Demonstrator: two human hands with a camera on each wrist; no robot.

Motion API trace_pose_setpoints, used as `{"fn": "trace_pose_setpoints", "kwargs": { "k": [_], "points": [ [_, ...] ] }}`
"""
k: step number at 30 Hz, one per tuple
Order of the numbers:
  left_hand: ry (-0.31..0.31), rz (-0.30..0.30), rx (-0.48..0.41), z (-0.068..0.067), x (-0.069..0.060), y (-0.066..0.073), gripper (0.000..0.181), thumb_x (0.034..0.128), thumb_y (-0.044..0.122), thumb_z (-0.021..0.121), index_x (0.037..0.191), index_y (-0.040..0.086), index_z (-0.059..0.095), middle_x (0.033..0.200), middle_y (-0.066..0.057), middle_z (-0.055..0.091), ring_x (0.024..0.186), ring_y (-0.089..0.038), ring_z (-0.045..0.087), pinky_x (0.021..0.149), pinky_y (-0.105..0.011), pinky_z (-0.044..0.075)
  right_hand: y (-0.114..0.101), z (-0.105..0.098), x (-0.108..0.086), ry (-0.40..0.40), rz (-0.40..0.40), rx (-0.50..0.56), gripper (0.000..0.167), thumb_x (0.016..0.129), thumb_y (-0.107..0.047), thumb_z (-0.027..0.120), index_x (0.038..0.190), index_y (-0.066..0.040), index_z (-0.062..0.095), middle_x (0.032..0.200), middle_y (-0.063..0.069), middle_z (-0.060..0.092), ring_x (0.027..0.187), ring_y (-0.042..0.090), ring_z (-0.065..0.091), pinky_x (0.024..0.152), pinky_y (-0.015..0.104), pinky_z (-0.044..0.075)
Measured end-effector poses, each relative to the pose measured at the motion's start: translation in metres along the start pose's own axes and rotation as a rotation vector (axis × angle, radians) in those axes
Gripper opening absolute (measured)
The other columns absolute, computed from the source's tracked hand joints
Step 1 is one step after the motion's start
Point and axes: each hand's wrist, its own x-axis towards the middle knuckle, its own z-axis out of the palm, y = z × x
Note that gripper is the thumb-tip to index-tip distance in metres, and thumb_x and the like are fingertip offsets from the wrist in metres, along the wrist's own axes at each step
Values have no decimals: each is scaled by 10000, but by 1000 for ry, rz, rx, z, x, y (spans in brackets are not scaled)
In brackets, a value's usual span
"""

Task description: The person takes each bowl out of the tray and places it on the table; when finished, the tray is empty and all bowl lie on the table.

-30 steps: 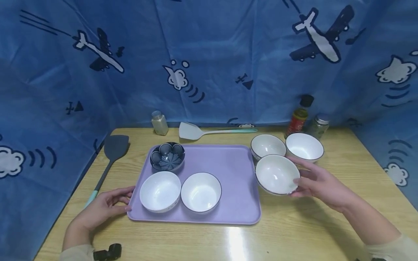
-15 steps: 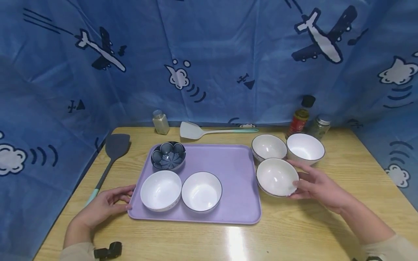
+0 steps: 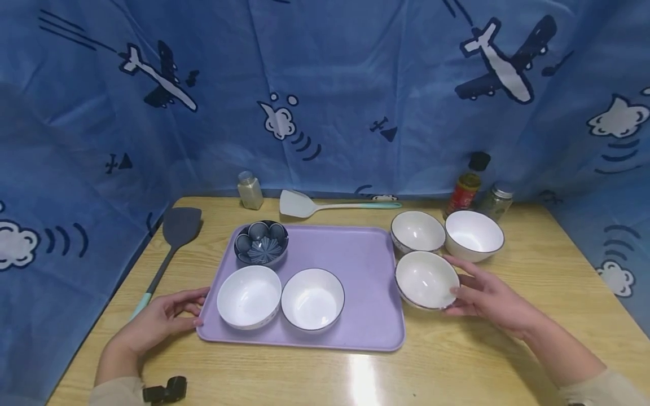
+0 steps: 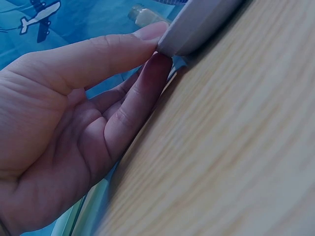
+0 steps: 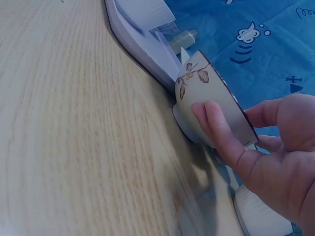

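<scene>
My left hand (image 3: 161,317) pinches the left edge of a lilac tray (image 3: 350,265), thumb above the rim and a finger below in the left wrist view. My right hand (image 3: 491,298) grips the right side of a cream bowl (image 3: 425,279) beside the tray's right edge. Brown leaf sprigs mark that bowl's outer wall (image 5: 211,93) in the right wrist view. On the tray sit a dark blue patterned bowl (image 3: 261,245) and two white bowls, a left one (image 3: 249,298) and a right one (image 3: 312,300). Whether the held bowl's foot touches the table is hard to tell.
Behind the held bowl stand another cream bowl (image 3: 417,230) and a white bowl (image 3: 473,232). A sauce bottle (image 3: 464,189) and a jar (image 3: 496,202) are at the back right. A grey turner (image 3: 180,228), a shaker (image 3: 250,192) and a white turner (image 3: 299,204) lie around the tray.
The right hand has brought the cream bowl slightly toward the front and then left, close against the tray's right edge. The left hand keeps its hold on the tray.
</scene>
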Motion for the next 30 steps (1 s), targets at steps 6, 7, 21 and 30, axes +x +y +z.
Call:
{"fn": "trace_pose_setpoints", "kwargs": {
  "k": [6, 7, 21, 30],
  "points": [
    [5, -13, 13, 1, 3, 5, 720, 873, 333, 771, 1481, 88, 473, 1310, -136, 610, 1055, -133, 618, 875, -165, 503, 3, -5, 2, -22, -29, 35, 709, 1030, -103, 529, 1601, -97, 108, 1235, 233, 523, 980, 293, 704, 901, 432, 567],
    [5, -15, 14, 1, 3, 6, 721, 872, 335, 772, 1482, 91, 473, 1313, -135, 609, 1056, -135, 616, 873, -166, 506, 3, -6, 2, -26, -30, 41, 708, 1030, -100, 527, 1602, -103, 110, 1213, 195, 543, 972, 291, 706, 899, 429, 567],
    [10, 33, 13, 0, 4, 1, 699, 879, 284, 770, 1471, 57, 477, 1297, -154, 606, 1034, -112, 631, 877, -158, 505, -4, -12, -2, 72, -40, -80, 683, 1047, -181, 520, 1593, -44, 133, 1521, 296, 323, 967, 319, 728, 845, 424, 591],
    [8, 12, -6, 2, 1, -2, 714, 869, 290, 779, 1474, 65, 475, 1323, -164, 598, 1035, -116, 628, 867, -176, 516, -32, -10, -6, 75, -106, -182, 630, 1041, -173, 534, 1576, -49, 227, 1349, -160, 560, 899, 317, 741, 777, 390, 607]
  ]
}}
